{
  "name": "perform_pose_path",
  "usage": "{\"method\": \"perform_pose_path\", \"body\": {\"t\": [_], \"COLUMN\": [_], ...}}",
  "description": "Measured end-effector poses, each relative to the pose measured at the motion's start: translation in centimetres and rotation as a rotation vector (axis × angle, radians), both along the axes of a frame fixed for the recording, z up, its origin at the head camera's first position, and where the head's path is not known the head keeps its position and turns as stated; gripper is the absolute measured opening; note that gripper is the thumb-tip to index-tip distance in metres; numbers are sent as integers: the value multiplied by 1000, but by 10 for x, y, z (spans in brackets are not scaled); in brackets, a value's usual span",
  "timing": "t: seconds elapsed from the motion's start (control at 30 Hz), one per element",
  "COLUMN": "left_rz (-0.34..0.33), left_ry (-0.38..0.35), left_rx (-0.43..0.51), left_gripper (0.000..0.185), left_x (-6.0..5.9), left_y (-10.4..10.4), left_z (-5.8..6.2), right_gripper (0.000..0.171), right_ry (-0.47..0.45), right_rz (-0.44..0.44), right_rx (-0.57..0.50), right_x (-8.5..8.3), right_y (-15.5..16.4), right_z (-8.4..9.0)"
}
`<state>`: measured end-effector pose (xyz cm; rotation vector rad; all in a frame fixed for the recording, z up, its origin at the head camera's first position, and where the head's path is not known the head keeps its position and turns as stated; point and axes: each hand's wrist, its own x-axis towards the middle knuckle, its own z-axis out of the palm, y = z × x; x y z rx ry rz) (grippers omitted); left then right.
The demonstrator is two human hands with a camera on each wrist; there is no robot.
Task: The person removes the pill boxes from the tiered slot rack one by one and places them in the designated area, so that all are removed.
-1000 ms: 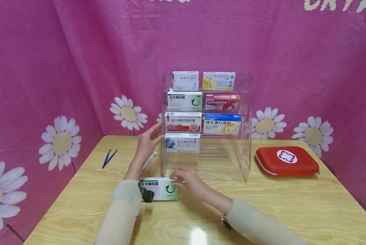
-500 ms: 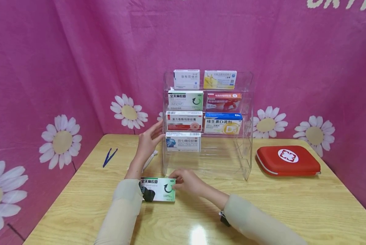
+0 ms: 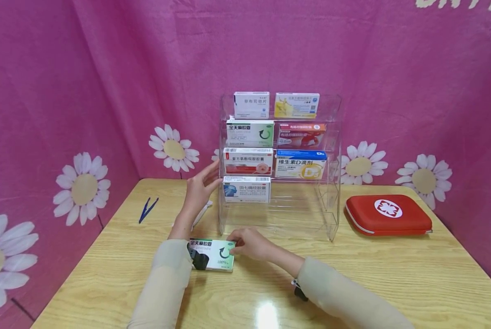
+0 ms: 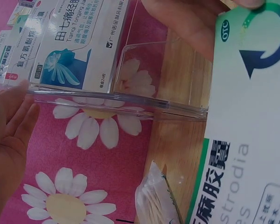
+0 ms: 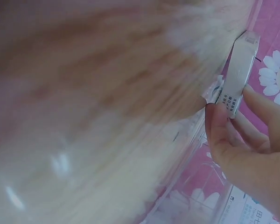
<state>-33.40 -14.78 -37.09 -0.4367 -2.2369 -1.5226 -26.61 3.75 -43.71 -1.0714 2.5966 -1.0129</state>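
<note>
On wooden table [image 3: 352,274], right hand [image 3: 249,243] pinches green-white box [image 3: 214,254]; open left hand [image 3: 200,192] touches rack [image 3: 331,137].

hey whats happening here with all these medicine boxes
A person sits at a wooden table facing a clear acrylic rack stocked with medicine boxes. The right hand pinches the end of a green and white box, which lies on the table in front of the rack. The left hand is open, its fingers resting against the rack's left side. A red first aid case lies to the right, blue tweezers to the left.
</note>
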Motion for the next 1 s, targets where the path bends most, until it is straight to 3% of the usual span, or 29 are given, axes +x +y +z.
{"method": "perform_pose_path", "body": {"t": [0.37,0.57,0.83,1.0], "left_rz": [-8,-4,3,4], "left_ry": [7,-6,3,-10], "left_rx": [8,-5,-9,-21], "left_gripper": [54,54,54,54], "left_x": [0,1,0,0], "left_y": [3,2,1,0], "left_z": [5,3,1,1], "right_gripper": [23,27,32,33], "right_ry": [-13,40,207,383], "right_rz": [-9,-50,-65,-112], "right_rx": [33,-33,-196,-284], "right_x": [-4,-3,-5,-9], "right_y": [0,6,25,39], "right_z": [1,3,11,16]}}
